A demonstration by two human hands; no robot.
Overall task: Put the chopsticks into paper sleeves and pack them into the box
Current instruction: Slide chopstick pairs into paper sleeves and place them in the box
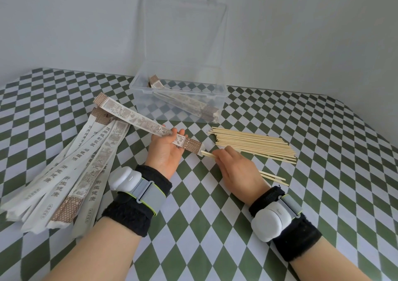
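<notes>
Chopsticks (208, 154) pinched in the right hand (235, 166) point their tips along the long axis of the sleeve (148, 125), whose open end the left hand (165, 149) holds just beside them.

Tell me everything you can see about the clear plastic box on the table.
The clear plastic box stands at the far side of the checkered table, close to the wall. It looks like thin transparent plastic, rectangular, with a rim and a lid open and raised behind it. Inside, sleeved chopsticks lie diagonally, one end leaning against the far left corner; how many is unclear. Neither hand touches the box. The loose chopsticks lie just in front of it, to the right.
</notes>
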